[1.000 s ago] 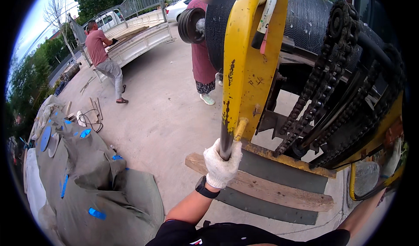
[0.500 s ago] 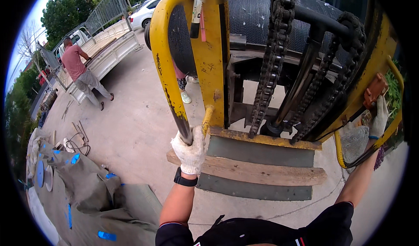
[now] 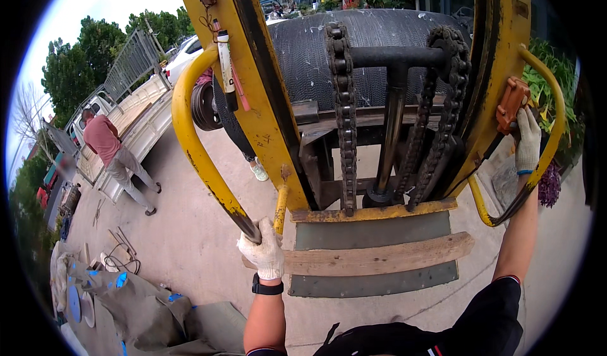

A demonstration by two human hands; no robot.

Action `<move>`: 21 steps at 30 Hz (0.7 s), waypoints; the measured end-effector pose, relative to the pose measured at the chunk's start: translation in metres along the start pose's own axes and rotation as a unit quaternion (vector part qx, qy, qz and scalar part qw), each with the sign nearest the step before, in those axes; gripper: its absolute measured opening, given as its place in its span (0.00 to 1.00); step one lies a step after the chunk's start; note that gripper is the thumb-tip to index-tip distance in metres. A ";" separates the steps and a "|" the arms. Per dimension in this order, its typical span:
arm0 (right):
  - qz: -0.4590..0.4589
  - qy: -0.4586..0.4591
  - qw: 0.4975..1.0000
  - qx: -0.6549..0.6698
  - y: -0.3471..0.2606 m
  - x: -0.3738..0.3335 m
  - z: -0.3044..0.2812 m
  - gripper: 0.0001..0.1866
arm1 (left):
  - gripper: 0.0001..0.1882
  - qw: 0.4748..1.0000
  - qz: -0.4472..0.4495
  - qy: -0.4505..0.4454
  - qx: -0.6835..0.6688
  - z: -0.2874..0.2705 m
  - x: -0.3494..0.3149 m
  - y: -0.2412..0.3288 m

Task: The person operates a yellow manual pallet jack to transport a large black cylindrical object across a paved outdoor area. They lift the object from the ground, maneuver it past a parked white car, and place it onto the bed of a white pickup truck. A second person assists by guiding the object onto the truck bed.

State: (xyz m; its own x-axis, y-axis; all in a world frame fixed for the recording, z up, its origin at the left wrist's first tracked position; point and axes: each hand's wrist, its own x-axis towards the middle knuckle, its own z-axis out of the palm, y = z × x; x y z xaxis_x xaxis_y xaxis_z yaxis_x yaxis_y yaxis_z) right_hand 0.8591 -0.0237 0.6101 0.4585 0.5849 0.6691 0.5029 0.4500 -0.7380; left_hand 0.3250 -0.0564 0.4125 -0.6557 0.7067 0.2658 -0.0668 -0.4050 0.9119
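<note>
My left hand (image 3: 262, 253), in a white knit glove, is closed around the dark worn lower end of the left yellow tube handle (image 3: 183, 119). My right hand (image 3: 528, 140), gloved too, reaches through the right yellow handle (image 3: 559, 112) and holds the edge of an orange control box (image 3: 511, 104) on the right post; some of its fingers are hidden. Between the yellow posts stand a steel cylinder (image 3: 390, 135) and heavy greasy chains (image 3: 346, 135). Beyond them lies a big black ribbed roll (image 3: 354, 46). A marker pen (image 3: 225, 62) hangs on the left post.
In front of the frame's foot, a wooden plank (image 3: 373, 255) lies across a grey-green plate (image 3: 354, 233). A person (image 3: 112, 142) stands by a white flatbed truck (image 3: 148, 119). Another person's shoe (image 3: 258, 171) shows behind the left post. Grey tarpaulin (image 3: 145, 312) covers the lower left.
My view has turned, so the lift frame stands more upright and further left. Both hands keep to the same places. The person at the truck still leans over its bed.
</note>
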 end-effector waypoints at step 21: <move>-0.012 -0.008 1.000 0.001 -0.009 -0.004 0.006 0.23 | 0.08 0.998 0.053 0.022 0.037 0.002 -0.007 -0.004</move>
State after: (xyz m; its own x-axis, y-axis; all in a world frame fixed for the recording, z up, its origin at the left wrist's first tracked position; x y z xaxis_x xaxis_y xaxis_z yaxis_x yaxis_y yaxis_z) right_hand 0.8483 -0.0263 0.6131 0.4344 0.5841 0.6856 0.5121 0.4660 -0.7215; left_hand 0.3315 -0.0584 0.4080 -0.6885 0.6351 0.3501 0.0599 -0.4314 0.9002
